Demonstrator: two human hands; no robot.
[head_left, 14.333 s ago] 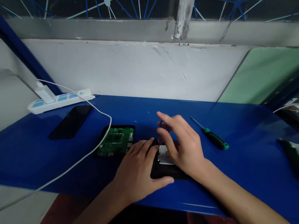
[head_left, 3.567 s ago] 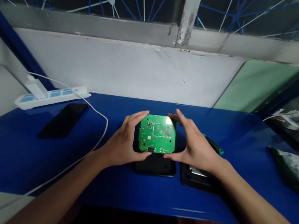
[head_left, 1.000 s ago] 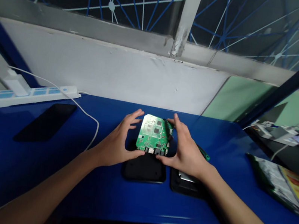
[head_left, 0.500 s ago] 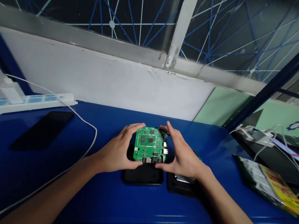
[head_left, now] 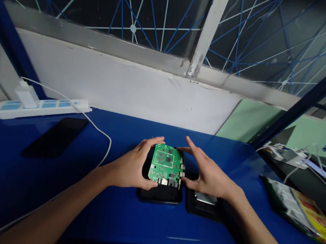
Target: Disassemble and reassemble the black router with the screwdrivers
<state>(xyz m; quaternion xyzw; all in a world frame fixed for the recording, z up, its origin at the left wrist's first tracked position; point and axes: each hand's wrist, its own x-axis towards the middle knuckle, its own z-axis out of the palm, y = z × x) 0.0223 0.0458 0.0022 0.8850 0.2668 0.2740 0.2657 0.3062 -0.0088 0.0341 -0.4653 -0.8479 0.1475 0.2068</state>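
Observation:
My left hand [head_left: 133,166] grips the left edge of a green circuit board [head_left: 166,166], thumb under its near corner and fingers over its far edge. The board is tilted just above a black case shell [head_left: 160,194] on the blue table [head_left: 47,190]. My right hand [head_left: 208,174] sits at the board's right side with fingers spread, its fingertips at the board's right edge. Under that hand lies a second black case half [head_left: 203,205] with a silver plate inside.
A white power strip [head_left: 40,105] with a plugged adapter and white cable [head_left: 102,145] lies at the far left. A black phone [head_left: 54,142] rests beside it. A printed plastic packet [head_left: 306,210] lies at the right, with chargers and wires behind it.
The board has tipped and sunk closer to the black shell. My right hand has loosened and its fingers have spread. The view has swung slightly left.

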